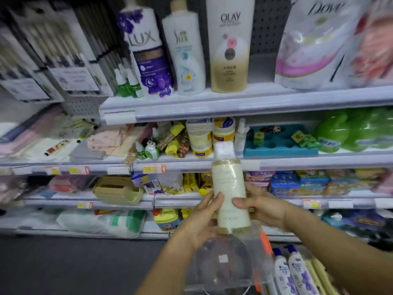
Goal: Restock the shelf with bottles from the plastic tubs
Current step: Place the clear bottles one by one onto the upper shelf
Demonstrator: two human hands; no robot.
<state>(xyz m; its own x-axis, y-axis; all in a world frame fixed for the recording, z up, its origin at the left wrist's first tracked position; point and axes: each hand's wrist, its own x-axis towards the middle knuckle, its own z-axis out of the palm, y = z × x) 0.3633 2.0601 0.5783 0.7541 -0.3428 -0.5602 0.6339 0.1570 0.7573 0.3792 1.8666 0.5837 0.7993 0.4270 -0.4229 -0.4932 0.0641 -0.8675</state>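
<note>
A tall pale yellow bottle (230, 188) with a white cap is held upright in front of the shelves. My left hand (205, 218) grips its lower left side, fingers curled round it. My right hand (258, 204) holds its right side, thumb across the front. Below the hands sits a clear plastic tub (223, 262) with a white sticker. To its right another tub holds white shampoo bottles (297, 271) with blue caps. The top shelf (234, 103) carries large body wash bottles: Lux (146, 56), Olay (230, 45) and a white one between.
Dove refill pouches (314, 43) stand top right. The middle shelf (191, 165) holds jars, a blue foam tray (280, 143) and green packs. Lower shelves are crowded with soap boxes and packets. Dark floor (74, 262) lies at lower left.
</note>
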